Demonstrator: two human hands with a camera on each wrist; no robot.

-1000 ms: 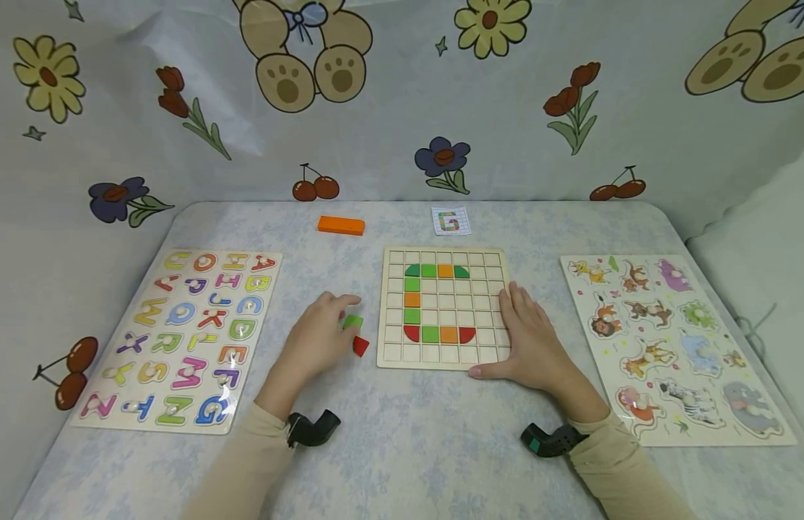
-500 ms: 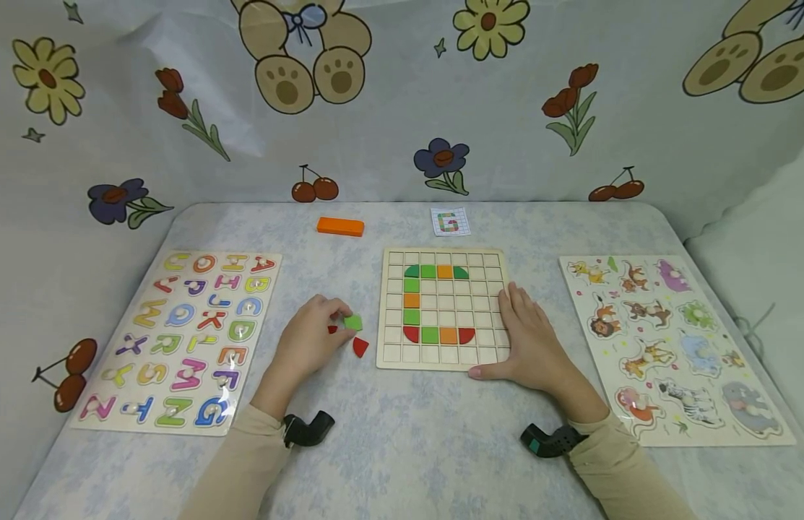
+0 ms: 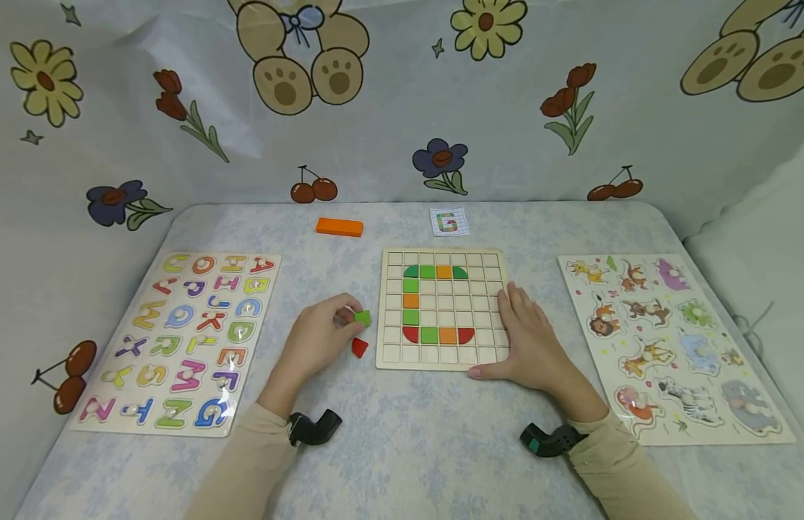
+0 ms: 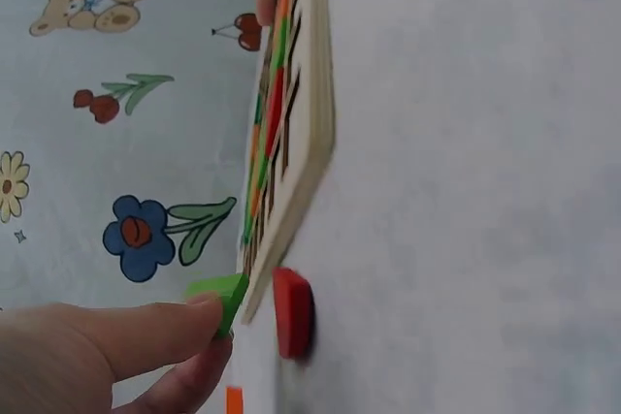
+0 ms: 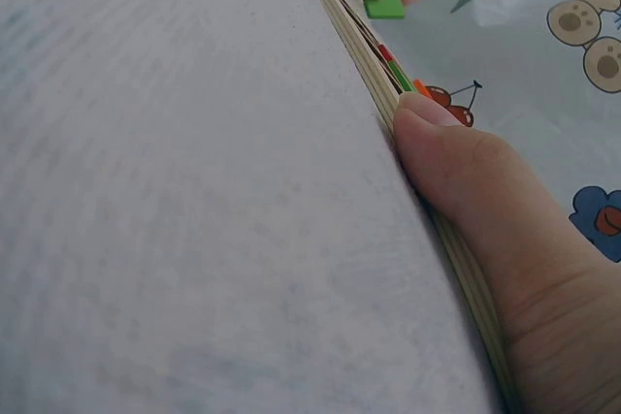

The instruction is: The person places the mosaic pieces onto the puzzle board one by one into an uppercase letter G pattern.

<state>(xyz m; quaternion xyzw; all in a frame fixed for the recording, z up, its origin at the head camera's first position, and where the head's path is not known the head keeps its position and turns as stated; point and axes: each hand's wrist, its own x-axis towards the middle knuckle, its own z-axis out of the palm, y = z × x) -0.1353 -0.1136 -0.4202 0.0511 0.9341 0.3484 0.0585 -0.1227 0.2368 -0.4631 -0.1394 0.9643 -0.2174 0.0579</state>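
My left hand (image 3: 318,331) pinches a green square tile (image 3: 362,318) between thumb and finger, just left of the wooden grid board (image 3: 467,357). The left wrist view shows the same green tile (image 4: 221,298) held up off the table. Below it a red rounded-corner tile (image 3: 359,348) lies on the table. Coloured tiles fill some of the board's cells in a C-like outline, green and orange above, red at two lower corners. My right hand (image 3: 532,343) rests along the board's right edge with straight fingers, its thumb (image 5: 456,147) against the front edge.
Behind the board lie a small card (image 3: 450,222) printed with a coloured G and an orange bar (image 3: 339,227). An alphabet puzzle board (image 3: 174,343) is on the left, an animal puzzle board (image 3: 675,347) on the right. Patterned cloth (image 3: 388,130) hangs behind the table.
My left hand has picked up the green tile and moved slightly right with it. A second red piece, seen by the fingers half a second ago, is now hidden. The right hand stays put.
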